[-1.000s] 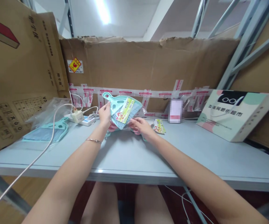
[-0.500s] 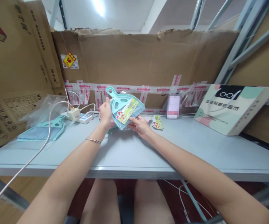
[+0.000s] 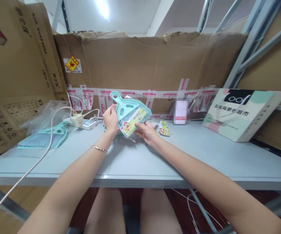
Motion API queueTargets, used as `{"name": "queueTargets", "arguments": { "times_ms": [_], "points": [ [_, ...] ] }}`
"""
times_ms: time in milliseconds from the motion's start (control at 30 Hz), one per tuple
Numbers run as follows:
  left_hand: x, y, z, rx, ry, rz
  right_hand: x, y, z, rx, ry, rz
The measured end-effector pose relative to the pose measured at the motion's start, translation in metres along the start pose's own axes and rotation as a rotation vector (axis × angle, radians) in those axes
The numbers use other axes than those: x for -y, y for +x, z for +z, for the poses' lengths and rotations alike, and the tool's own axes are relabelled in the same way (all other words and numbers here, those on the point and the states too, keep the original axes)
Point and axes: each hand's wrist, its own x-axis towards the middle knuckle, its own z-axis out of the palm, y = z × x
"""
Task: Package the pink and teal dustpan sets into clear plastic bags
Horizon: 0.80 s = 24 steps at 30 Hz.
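Observation:
A turquoise dustpan with a small brush nested in it is held tilted above the table, handle up. My left hand grips its left edge, fingers closed. At the lower right edge, my right hand pinches a yellow-green printed card against the brush and pan. The card lies across the bristles. Behind my left hand, other turquoise and pink items are mostly hidden. More printed cards lie on the table to the right of my right hand.
Another dustpan set in clear plastic lies at the left, crossed by a white cable. Behind are a power strip, a blurred phone-like object and a tall cardboard sheet. A printed box stands at the right.
The printed card has shifted down over the brush, towards the pan's lower edge, showing more bristles above it. Both hands keep their hold, nearly in place.

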Motion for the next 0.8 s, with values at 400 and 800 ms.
{"name": "queueTargets", "arguments": {
  "times_ms": [400,800],
  "points": [
    [-0.019,0.037,-0.024,0.365,-0.223,-0.499,0.022,0.0,-0.016,0.173,-0.139,0.07],
    [-0.063,0.043,-0.066,1.093,0.349,-0.442,0.046,-0.004,-0.044,0.492,-0.336,0.165]
  ]
}}
